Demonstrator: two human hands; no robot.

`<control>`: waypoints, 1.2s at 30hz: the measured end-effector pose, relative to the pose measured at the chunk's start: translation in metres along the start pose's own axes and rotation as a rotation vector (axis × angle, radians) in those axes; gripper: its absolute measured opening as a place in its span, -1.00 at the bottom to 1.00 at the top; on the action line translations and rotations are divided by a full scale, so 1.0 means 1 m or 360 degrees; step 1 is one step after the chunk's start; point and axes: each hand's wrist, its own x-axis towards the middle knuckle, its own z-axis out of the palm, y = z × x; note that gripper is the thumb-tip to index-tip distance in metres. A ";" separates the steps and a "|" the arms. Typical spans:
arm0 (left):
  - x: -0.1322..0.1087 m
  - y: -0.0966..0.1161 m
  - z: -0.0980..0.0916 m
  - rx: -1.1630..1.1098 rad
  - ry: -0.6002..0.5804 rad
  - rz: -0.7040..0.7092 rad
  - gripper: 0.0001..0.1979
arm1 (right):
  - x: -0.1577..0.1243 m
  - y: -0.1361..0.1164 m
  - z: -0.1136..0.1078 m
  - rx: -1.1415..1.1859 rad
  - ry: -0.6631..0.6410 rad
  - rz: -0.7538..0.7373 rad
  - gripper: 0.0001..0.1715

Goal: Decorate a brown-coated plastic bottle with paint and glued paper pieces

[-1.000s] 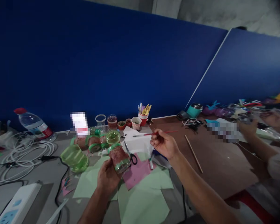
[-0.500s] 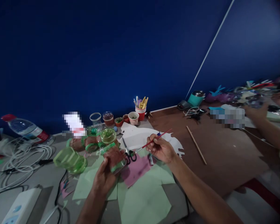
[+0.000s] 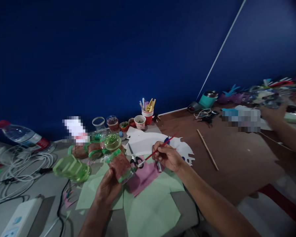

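Observation:
My left hand (image 3: 108, 184) is wrapped around a clear plastic bottle piece (image 3: 120, 165), painted brown with a green band at its upper end. Between the pinched fingers of my right hand (image 3: 168, 156) is a red-handled paintbrush (image 3: 154, 152), its tip close to the bare, clear end of the piece. Whether the bristles touch it I cannot tell. Scissors (image 3: 135, 160) with black handles lie just behind. Under both hands are pink paper (image 3: 144, 179) and pale green sheets (image 3: 150, 210). A white paper cutout (image 3: 145, 141) lies beyond my right hand.
Brown-and-green painted bottle pieces (image 3: 79, 151) and a green plastic bottle part (image 3: 71, 168) are at left, near coiled cables (image 3: 22, 177) and a water bottle (image 3: 24, 135). Paint cups (image 3: 139, 122) stand by the wall. A wooden stick (image 3: 207, 149) lies right; another person's arm (image 3: 283, 126) reaches in.
The paintbrush has moved down and left, its tip now nearer the clear end of the bottle piece. My left hand keeps its hold. The view has shifted slightly.

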 end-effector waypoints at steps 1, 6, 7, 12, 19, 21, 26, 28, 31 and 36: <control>0.000 0.000 0.000 0.0007 0.0010 0.0004 -0.75 | -0.001 -0.001 0.002 -0.0005 -0.0003 0.0016 -0.89; 0.000 -0.001 0.004 0.0063 0.0068 0.0006 -0.75 | -0.002 -0.001 0.009 -0.0044 0.0017 0.0059 -0.89; 0.000 -0.001 0.005 0.0075 0.0083 0.0005 -0.75 | -0.002 0.000 0.009 -0.0047 0.0020 0.0062 -0.89; 0.000 0.000 0.012 0.0083 0.0085 0.0017 -0.78 | -0.001 0.003 0.007 -0.0092 0.0026 0.0066 -0.89; 0.001 0.001 0.013 -0.0085 -0.0174 -0.0045 -0.64 | 0.003 -0.001 -0.002 -0.0149 0.0110 -0.0003 -0.89; 0.001 0.002 0.012 -0.0131 -0.0272 -0.0057 -0.62 | 0.004 -0.004 -0.004 -0.0136 0.0107 -0.0026 -0.89; 0.002 0.004 0.012 -0.0100 -0.0446 -0.0097 -0.59 | 0.002 -0.006 -0.002 -0.0048 0.0086 -0.0098 -0.88; 0.002 0.004 0.014 -0.0054 -0.0439 -0.0104 -0.59 | 0.000 -0.005 0.001 -0.0011 0.0049 -0.0096 -0.88; 0.002 0.004 0.015 0.0002 -0.0395 -0.0112 -0.60 | -0.002 -0.001 0.005 -0.0040 -0.0001 -0.0047 -0.87; 0.002 0.004 0.016 -0.0006 -0.0410 -0.0109 -0.58 | 0.000 -0.001 0.000 -0.0153 0.0052 -0.0004 -0.88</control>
